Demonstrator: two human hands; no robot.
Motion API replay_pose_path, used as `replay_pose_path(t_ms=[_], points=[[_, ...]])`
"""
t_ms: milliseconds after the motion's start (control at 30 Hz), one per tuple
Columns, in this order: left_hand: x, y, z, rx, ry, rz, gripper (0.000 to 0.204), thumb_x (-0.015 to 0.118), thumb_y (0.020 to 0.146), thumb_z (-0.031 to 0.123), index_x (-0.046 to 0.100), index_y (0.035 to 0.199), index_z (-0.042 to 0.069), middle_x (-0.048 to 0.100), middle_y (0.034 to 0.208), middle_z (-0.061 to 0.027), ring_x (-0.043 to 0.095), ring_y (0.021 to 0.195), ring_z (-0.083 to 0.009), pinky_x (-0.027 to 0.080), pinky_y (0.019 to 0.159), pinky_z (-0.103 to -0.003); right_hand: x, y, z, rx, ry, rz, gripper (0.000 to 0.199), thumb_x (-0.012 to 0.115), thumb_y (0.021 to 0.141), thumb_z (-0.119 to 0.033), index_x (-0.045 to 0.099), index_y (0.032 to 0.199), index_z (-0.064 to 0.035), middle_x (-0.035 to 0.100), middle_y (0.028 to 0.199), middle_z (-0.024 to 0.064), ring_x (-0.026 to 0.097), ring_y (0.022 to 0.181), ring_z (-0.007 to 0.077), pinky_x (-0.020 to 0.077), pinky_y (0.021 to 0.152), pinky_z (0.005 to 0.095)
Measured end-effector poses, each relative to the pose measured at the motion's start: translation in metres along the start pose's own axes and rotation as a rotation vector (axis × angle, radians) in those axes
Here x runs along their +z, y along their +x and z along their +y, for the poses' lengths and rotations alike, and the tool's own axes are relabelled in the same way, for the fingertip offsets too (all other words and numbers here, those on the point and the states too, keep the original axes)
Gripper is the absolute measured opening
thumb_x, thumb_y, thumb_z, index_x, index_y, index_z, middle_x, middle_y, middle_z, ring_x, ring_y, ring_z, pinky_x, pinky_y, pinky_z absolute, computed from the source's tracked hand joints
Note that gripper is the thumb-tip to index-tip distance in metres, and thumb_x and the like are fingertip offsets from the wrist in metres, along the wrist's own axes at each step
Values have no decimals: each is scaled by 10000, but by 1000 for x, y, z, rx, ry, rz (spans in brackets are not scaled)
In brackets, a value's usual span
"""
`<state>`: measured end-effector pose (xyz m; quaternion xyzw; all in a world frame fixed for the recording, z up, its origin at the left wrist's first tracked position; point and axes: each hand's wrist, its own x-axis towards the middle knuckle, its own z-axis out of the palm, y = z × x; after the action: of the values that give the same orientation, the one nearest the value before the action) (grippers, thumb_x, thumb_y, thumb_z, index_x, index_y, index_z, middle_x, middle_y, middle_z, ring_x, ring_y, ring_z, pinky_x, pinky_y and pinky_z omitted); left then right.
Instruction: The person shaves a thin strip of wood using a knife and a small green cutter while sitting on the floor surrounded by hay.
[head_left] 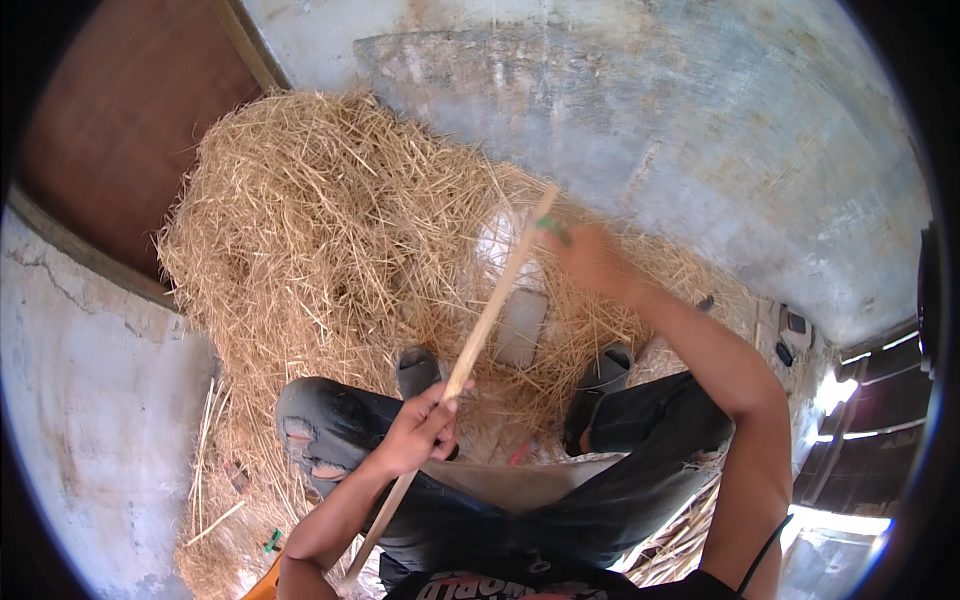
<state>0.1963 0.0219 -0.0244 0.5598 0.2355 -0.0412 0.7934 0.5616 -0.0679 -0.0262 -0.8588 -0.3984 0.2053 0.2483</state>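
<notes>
pale stick (487, 322) slants up-right from left hand (420, 432)
left clasps it; right hand (588, 260) nearer upper tip, blurred, can't tell its grip

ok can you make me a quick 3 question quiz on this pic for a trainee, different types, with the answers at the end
1. Multiple choice: which hand holds the pale stick at the lower point in the picture? (a) the right, (b) the left, (c) neither
2. True or false: the heap of straw lies mostly to the left of the stick.
3. Fill in the colour: the small blurred thing by the right hand, near the stick's upper end, is ____.

Key:
1. (b): the left hand has its fingers closed around it.
2. True.
3. Green.
</notes>
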Motion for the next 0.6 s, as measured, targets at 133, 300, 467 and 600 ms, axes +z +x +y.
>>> replay_pose_path(t_ms=[133, 300, 467, 600], points=[[-3, -3, -8, -23, 15, -67, 406, 430, 1110, 208, 443, 1477, 36, 373, 643, 19, 376, 470, -82, 344, 468, -255, -28, 8, 45, -138, -357, 118, 719, 403, 1051, -572, 660, 747, 26, 605, 630, 194, 606, 591, 364, 496, 630, 489], [-5, -26, -13, -29, 133, -222, 420, 415, 1113, 208, 430, 1495, 34, 417, 645, 22, 398, 481, -71, 360, 476, -244, -82, 38, 148, 410, -89, 432, 686, 394, 1051, -552, 707, 839, 19, 678, 772, 257, 656, 712, 450, 525, 711, 502], [-21, -30, -25, 16, 129, -137, 420, 391, 1111, 167, 419, 1513, 49, 399, 560, 29, 428, 473, -70, 380, 490, -238, -120, -21, 218, 391, -140, 603, 682, 419, 1032, -585, 720, 944, 21, 695, 909, 312, 687, 887, 442, 507, 822, 494], [-13, -15, -10, 106, 108, -116, 439, 391, 1119, 215, 393, 1525, 47, 415, 586, 20, 436, 478, -75, 379, 493, -248, -104, -26, 116, 148, 71, 432, 642, 444, 1039, -567, 706, 984, 16, 704, 912, 270, 686, 913, 340, 495, 832, 453]])
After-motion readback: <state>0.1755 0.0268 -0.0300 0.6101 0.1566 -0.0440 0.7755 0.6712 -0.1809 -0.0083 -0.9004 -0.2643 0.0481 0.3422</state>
